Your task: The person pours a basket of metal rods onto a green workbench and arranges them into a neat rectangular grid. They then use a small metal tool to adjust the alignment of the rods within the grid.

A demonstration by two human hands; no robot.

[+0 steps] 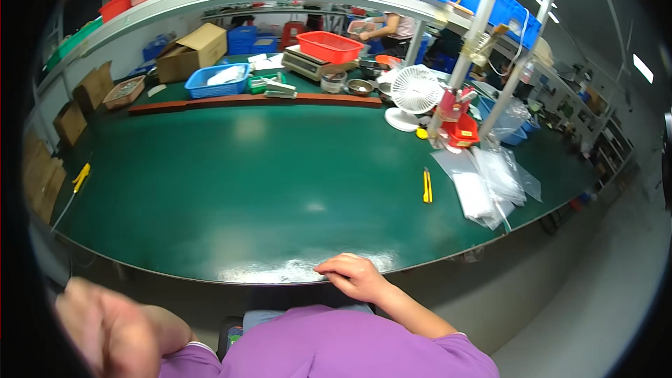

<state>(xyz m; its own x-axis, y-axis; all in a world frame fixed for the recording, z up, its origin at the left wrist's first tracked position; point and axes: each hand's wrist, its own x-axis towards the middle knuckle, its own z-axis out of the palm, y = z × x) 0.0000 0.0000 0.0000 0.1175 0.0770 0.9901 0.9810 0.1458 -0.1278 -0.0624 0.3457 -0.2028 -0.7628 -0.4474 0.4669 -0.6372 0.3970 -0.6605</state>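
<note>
My right hand [353, 275] rests on the near edge of the green worktable [231, 189], fingers curled over the rim and holding nothing. My left hand [112, 329] is down at the lower left, below the table edge, blurred, with fingers bent inward; I cannot tell if it holds anything. A yellow utility knife [426, 185] lies on the table to the right, well beyond my right hand. A stack of clear plastic bags [486, 185] lies further right.
A white desk fan [413, 94], a red basket [329, 45], a blue basket [217, 80], a scale and small bowls stand along the far side. Cardboard boxes [192, 52] sit at the left. Another person works behind the shelf posts. A yellow tool [81, 176] lies at the left edge.
</note>
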